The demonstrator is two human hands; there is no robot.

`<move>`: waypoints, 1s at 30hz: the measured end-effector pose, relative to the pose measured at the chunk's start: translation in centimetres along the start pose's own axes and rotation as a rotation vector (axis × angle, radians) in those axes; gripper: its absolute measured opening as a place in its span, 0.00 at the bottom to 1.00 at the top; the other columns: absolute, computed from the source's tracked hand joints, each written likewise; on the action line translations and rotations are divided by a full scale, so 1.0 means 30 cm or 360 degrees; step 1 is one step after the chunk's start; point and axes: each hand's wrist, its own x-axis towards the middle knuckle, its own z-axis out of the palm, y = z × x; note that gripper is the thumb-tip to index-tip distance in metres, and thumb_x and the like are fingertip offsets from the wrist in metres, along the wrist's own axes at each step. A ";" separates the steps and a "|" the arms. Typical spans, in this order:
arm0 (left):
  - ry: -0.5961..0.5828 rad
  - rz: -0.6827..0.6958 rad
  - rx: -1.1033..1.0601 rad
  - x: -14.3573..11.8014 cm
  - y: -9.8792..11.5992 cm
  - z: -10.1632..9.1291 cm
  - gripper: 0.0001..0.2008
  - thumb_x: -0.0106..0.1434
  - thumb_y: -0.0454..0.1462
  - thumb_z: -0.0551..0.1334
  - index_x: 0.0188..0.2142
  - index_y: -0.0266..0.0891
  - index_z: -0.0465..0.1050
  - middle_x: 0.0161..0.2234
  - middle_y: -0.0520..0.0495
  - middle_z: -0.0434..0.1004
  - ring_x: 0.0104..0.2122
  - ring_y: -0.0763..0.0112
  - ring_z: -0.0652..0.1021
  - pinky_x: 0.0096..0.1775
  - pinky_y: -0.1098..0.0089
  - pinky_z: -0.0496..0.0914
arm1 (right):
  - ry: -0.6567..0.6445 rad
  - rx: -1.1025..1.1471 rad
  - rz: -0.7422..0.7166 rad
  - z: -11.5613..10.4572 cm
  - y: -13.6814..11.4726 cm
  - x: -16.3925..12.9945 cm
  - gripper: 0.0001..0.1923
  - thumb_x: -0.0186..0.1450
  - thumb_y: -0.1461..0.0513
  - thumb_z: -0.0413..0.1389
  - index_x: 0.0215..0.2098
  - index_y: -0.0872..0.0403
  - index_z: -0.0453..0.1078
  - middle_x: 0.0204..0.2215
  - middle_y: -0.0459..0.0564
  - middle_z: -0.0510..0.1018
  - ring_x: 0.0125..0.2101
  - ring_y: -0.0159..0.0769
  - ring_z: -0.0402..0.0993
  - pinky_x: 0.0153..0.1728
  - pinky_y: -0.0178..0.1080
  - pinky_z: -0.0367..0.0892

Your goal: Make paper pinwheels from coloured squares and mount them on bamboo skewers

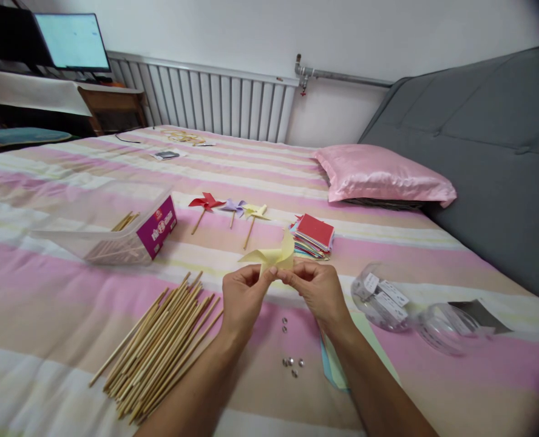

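Observation:
A yellow paper pinwheel [276,256] with curled blades is held up between my hands, above the striped bedspread. My left hand [247,295] pinches its lower left side, thumb near the centre. From the other side my right hand [318,290] pinches it, and the two thumbs almost meet. Below the hands lie several small silver tacks [288,362]. Beyond them rest a red pinwheel [207,201], a purple pinwheel [233,207] and a pale yellow pinwheel [255,212], each on a stick. A stack of coloured paper squares [314,233] sits just past my right hand.
Left of my arms lies a pile of wooden sticks [160,352], with a clear plastic box [115,243] behind it. At right are a round clear container [381,297] and its lid [449,328]. Pale paper sheets [369,352] lie under my right forearm. A pink pillow [383,173] is farther back.

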 end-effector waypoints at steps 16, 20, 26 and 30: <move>0.0310 -0.0084 -0.0156 0.040 0.013 -0.021 0.07 0.48 0.38 0.67 0.21 0.34 0.75 0.18 0.54 0.73 0.19 0.78 0.68 0.24 0.77 0.60 | -0.0397 -0.0789 0.0067 -0.112 -0.038 -0.004 0.04 0.55 0.64 0.57 0.29 0.53 0.74 0.27 0.48 0.79 0.28 0.35 0.75 0.30 0.35 0.66; 0.0304 -0.0077 -0.0100 0.044 0.005 -0.024 0.09 0.49 0.39 0.67 0.21 0.34 0.74 0.18 0.54 0.71 0.19 0.79 0.66 0.23 0.77 0.59 | -0.0852 -0.1280 0.0003 -0.080 -0.013 -0.013 0.11 0.51 0.71 0.56 0.27 0.50 0.76 0.25 0.44 0.80 0.28 0.33 0.74 0.28 0.33 0.60; 0.0260 -0.0155 -0.0093 0.054 -0.012 -0.036 0.10 0.49 0.39 0.67 0.20 0.34 0.73 0.18 0.54 0.70 0.20 0.79 0.65 0.24 0.77 0.59 | -0.1040 -0.1427 0.0061 -0.028 0.031 -0.016 0.13 0.50 0.72 0.55 0.27 0.49 0.76 0.25 0.42 0.80 0.28 0.31 0.74 0.27 0.31 0.57; 0.0242 -0.0179 -0.0056 0.062 -0.027 -0.046 0.11 0.49 0.40 0.67 0.21 0.34 0.72 0.18 0.54 0.69 0.20 0.78 0.65 0.24 0.77 0.59 | -0.1011 -0.1520 0.0096 -0.011 0.044 -0.014 0.12 0.49 0.71 0.56 0.24 0.50 0.76 0.23 0.44 0.80 0.26 0.32 0.73 0.25 0.31 0.55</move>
